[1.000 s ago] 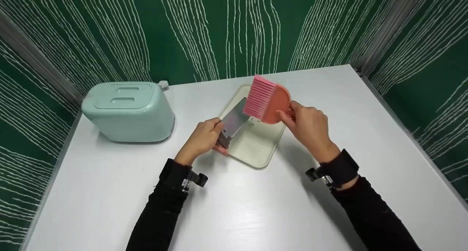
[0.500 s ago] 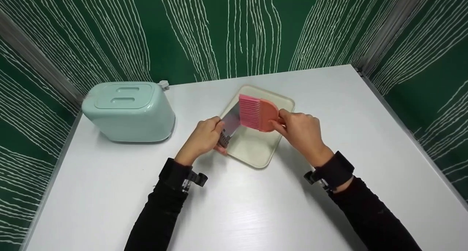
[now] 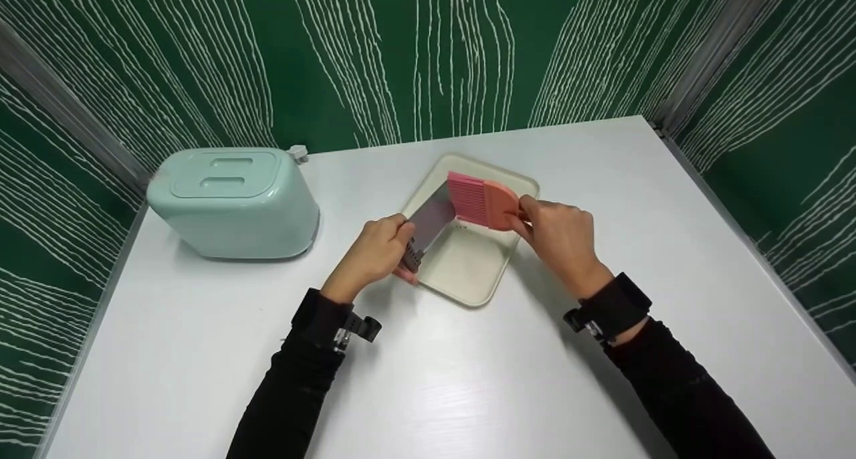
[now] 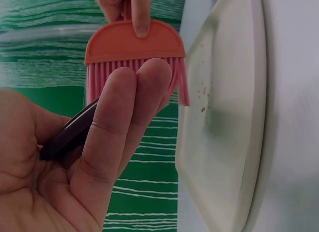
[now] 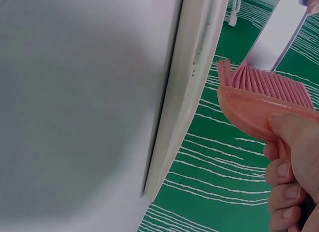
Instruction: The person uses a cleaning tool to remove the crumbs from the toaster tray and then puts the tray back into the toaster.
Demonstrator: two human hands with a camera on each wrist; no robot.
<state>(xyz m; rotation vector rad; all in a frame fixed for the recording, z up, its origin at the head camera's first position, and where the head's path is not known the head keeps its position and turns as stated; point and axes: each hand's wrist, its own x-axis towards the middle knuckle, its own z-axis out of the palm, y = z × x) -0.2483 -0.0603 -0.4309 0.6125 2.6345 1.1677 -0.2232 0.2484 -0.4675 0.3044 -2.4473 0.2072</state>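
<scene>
My left hand (image 3: 374,248) pinches the dark end of a flat, shiny metal crumb tray (image 3: 433,217), held tilted over a shallow cream tray (image 3: 468,265). In the left wrist view, straight fingers lie along one side of its dark edge (image 4: 75,127). My right hand (image 3: 562,235) grips the handle of a small orange brush (image 3: 500,206) with pink bristles (image 3: 467,198). In the right wrist view the bristles (image 5: 269,82) are spread against the far end of the metal (image 5: 276,38). Small brown crumbs (image 4: 203,92) lie in the cream tray beneath.
A mint-green toaster (image 3: 231,208) with a closed lid stands at the back left of the white table (image 3: 428,379). A white plug (image 3: 299,153) shows behind it. Green walls (image 3: 428,57) with white lines rise around the table's back and sides.
The brush came down and left onto the metal crumb tray, its bristles turning more level, then shifted slightly right and away. My left hand has hardly moved.
</scene>
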